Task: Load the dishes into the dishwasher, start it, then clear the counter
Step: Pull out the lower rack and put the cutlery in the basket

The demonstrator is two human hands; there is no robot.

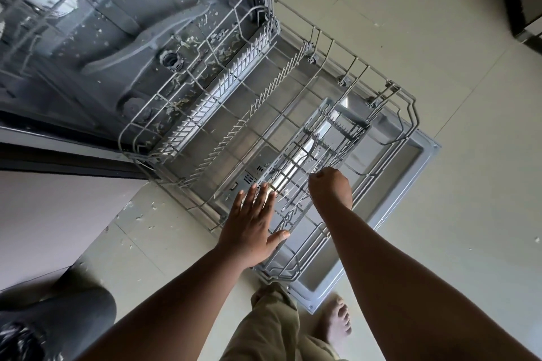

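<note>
Grey wire lower rack [187,114] sits pulled out mid-frame over the dishwasher door [410,173], basically empty. Forks [315,152] in the cutlery basket [346,123], so loading's barely started. Left hand [252,223] flat and spread; right hand [330,187] curled, can't tell what it grips.

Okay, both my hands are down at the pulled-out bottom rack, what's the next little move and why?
Probably let go of the cutlery and lift the right hand clear. Its fingers are curled down into the cutlery basket, seemingly on utensil handles, while forks already lie there. The left hand lies flat and open at the lower rack, which otherwise holds no dishes.
</note>
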